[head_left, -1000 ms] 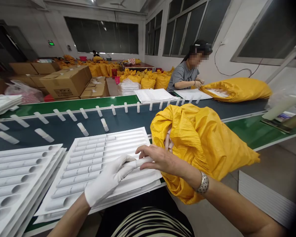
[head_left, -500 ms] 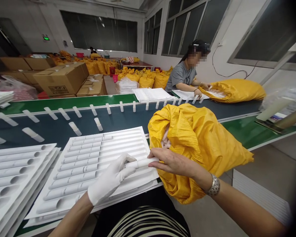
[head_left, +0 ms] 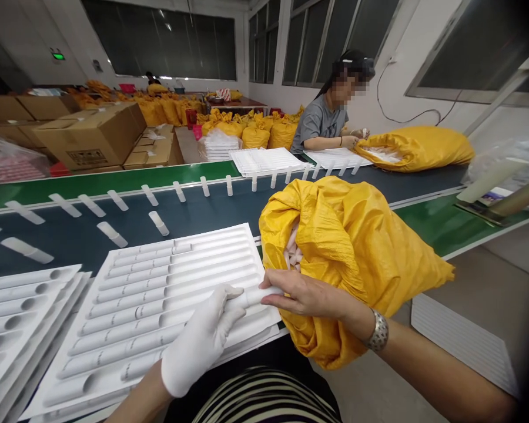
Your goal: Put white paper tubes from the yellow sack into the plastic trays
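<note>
My left hand, in a white glove, grips one end of a white plastic tube. My bare right hand pinches the tube's other end, and a metal bracelet sits on that wrist. Beneath both hands lies a white grooved tray. Printed white tubes fill the left part of several of its grooves. Right beside the tray, a yellow woven sack gapes open toward the left, with small pale pieces showing in its mouth.
White tubes lie in rows on a dark conveyor belt. A stack of grooved trays stands at left. Across the belt, a co-worker works by another yellow sack. Cardboard boxes are piled behind.
The tubes on the belt have shifted left, and the view has turned slightly. Both my hands still hold the tube above the tray. The co-worker's hands have moved to the sack's mouth.
</note>
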Available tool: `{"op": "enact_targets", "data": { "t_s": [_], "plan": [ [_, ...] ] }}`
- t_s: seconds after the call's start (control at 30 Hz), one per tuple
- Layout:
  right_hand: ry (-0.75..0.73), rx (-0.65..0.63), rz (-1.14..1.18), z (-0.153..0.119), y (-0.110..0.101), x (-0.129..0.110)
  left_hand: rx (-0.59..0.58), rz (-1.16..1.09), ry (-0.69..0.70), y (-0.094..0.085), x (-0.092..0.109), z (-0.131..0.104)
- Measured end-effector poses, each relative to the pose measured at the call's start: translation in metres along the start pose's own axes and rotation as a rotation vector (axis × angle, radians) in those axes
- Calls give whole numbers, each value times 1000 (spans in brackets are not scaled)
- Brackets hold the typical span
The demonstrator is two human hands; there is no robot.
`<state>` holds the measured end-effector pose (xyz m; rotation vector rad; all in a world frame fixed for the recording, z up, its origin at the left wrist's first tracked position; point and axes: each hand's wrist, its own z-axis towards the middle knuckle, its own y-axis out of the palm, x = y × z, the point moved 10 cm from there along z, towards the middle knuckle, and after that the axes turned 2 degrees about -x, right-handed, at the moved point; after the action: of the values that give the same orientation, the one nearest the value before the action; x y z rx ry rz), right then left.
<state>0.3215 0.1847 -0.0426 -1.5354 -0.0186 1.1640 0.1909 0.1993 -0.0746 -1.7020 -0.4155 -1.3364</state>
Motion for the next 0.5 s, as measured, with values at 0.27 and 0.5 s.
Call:
{"op": "enact_targets", "data": {
  "t_s": [0.27,0.5],
  "plan": [
    [-257,-19,-126,3,-2,-25,-512,-830,-411,47,-21,-11],
    [6,16,87,1,-3,0,-12,-84,-90,8,-17,-8]
  ]
}}
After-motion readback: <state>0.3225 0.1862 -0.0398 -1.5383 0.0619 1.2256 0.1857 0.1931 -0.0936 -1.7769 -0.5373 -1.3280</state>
